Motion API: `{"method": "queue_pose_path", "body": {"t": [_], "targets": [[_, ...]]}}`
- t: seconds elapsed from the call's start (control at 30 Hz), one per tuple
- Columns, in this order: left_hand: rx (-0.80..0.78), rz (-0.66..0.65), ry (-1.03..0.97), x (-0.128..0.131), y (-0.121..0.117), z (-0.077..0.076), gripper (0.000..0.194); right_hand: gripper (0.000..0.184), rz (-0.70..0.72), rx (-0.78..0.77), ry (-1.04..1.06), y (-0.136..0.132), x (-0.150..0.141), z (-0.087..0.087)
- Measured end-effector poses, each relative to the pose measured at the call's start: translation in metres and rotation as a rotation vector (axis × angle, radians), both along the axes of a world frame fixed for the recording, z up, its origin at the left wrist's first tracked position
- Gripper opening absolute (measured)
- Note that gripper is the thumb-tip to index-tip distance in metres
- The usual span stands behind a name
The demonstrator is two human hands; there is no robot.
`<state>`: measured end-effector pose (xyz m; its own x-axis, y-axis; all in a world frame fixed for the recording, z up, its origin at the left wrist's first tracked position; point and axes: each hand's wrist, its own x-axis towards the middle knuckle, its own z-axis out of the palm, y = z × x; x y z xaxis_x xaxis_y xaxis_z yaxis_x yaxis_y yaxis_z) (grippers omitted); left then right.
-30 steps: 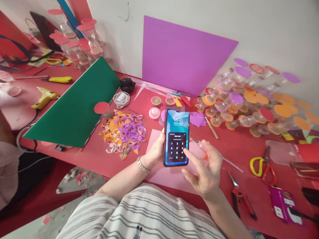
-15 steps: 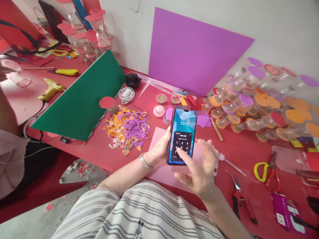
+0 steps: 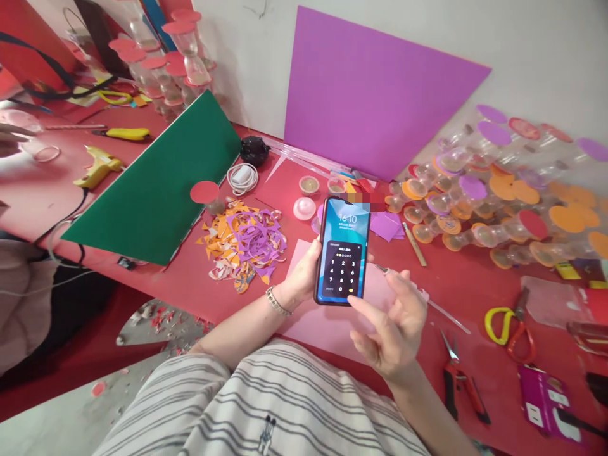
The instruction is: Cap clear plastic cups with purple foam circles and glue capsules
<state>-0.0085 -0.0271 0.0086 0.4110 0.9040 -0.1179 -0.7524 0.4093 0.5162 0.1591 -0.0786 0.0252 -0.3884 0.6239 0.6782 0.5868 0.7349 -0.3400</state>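
My left hand (image 3: 304, 273) grips a dark phone (image 3: 342, 250) upright above a pink sheet (image 3: 327, 323); its lit screen shows a number keypad. My right hand (image 3: 395, 323) hovers just right of and below the phone, fingers loosely spread, the index fingertip at the phone's lower edge. A thin clear stick with a pink end (image 3: 427, 301) lies on the table behind that hand; whether the fingers hold it is unclear. A bracelet is on my left wrist.
A green board (image 3: 156, 183) lies left, a purple board (image 3: 375, 95) leans on the wall. Paper scraps (image 3: 247, 244) lie left of the phone. Capped clear bottles (image 3: 498, 190) pile up right. Scissors (image 3: 506, 323), pliers (image 3: 460, 377) and a glue gun (image 3: 97, 166) lie around.
My right index finger has come off the keypad and dropped to the phone's lower edge. The phone has shifted slightly up and left in view.
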Motion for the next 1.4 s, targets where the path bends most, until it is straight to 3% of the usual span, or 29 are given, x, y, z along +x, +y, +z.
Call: {"method": "queue_pose_path", "body": {"t": [0.3,0.47,0.67,0.87,1.17,1.3,1.4], "targets": [[-0.232,-0.037,-0.063,0.002,0.000,0.012,0.071,0.046,-0.032,0.010,-0.078,0.003,-0.005,0.001],[-0.173,0.007,-0.059,0.002,-0.003,0.004,0.062,0.050,-0.094,0.035,-0.088,0.011,-0.007,0.006],[-0.067,0.023,-0.047,0.003,-0.002,-0.002,0.070,0.050,-0.074,0.051,-0.059,0.012,-0.006,0.004],[-0.107,-0.080,-0.108,-0.001,0.000,0.000,0.071,0.048,-0.039,0.032,0.007,0.006,0.000,-0.002],[-0.095,-0.103,-0.122,0.000,0.002,-0.002,0.074,0.040,0.006,0.021,-0.082,-0.003,-0.006,-0.002],[-0.087,-0.095,-0.098,0.001,0.001,-0.002,0.071,0.043,0.005,0.038,-0.097,0.000,-0.008,0.001],[-0.142,0.005,-0.076,0.002,-0.001,-0.005,0.060,0.046,-0.006,0.051,-0.108,0.003,-0.012,0.003]]}}
